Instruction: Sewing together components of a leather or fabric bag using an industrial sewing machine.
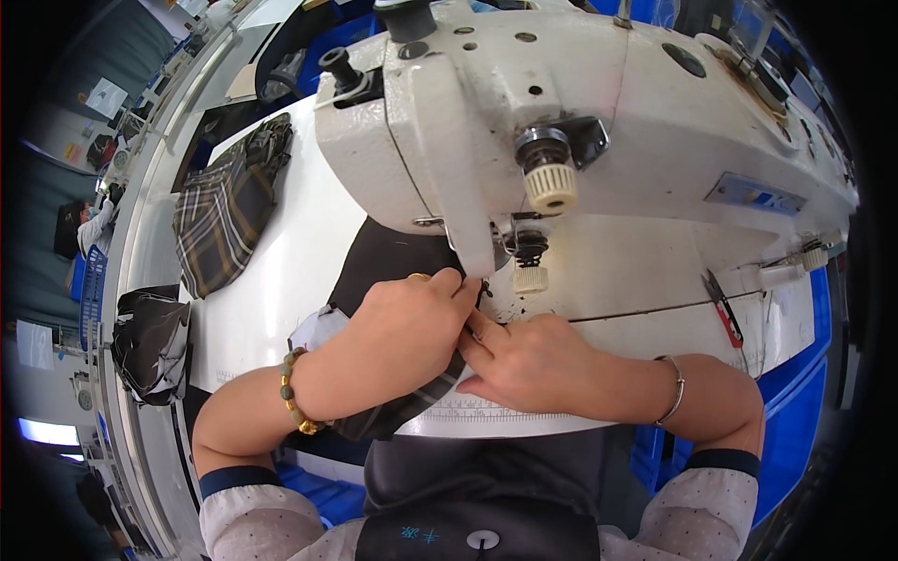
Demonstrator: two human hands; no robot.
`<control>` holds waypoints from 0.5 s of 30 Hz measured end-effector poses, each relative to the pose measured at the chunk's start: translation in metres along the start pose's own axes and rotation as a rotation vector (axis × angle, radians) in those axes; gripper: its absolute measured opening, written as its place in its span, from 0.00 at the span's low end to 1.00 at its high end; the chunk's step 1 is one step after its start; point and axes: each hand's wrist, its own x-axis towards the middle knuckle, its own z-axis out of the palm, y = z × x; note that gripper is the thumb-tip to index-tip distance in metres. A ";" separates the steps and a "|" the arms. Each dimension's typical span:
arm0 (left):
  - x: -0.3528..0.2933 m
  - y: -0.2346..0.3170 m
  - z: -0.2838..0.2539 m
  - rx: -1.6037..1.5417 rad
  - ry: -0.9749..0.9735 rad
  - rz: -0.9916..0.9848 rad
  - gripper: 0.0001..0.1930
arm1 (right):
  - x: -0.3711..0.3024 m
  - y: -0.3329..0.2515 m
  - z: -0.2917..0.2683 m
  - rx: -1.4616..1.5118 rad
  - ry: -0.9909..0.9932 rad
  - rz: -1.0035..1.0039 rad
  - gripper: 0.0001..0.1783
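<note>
A dark fabric piece point(393, 260) lies under the head of a white sewing machine point(468, 103), with a plaid part showing at the table's front edge. My left hand point(412, 323) rests over this fabric, its fingers curled and pressed together on it right by the needle area. From the other side my right hand point(538, 360) comes in, fingers bent and pinching the fabric's right edge. The two hands' fingertips nearly meet just below the presser foot, which they and the machine head mostly hide.
Red-and-black thread snips point(722, 307) lie on the right of the white table point(281, 309). Plaid fabric pieces point(229, 220) lie at the far left, and a dark bundle point(152, 344) hangs by the left edge. Blue bins point(795, 421) stand below right. Another person point(94, 229) sits far left.
</note>
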 end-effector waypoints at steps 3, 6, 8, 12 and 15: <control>0.002 0.001 0.004 0.000 0.032 0.045 0.16 | 0.001 0.001 0.000 0.018 -0.003 -0.006 0.31; 0.004 0.001 0.004 0.054 -0.005 0.030 0.16 | 0.001 0.001 0.001 0.009 0.032 -0.005 0.29; 0.005 -0.002 0.009 0.113 0.033 0.007 0.16 | 0.001 0.002 0.002 -0.011 0.070 -0.006 0.28; 0.010 -0.007 0.016 0.119 0.084 -0.003 0.15 | 0.003 0.006 0.003 -0.099 0.043 0.042 0.27; 0.010 -0.005 0.015 0.088 0.098 -0.070 0.10 | 0.005 0.008 0.002 -0.127 0.058 0.039 0.25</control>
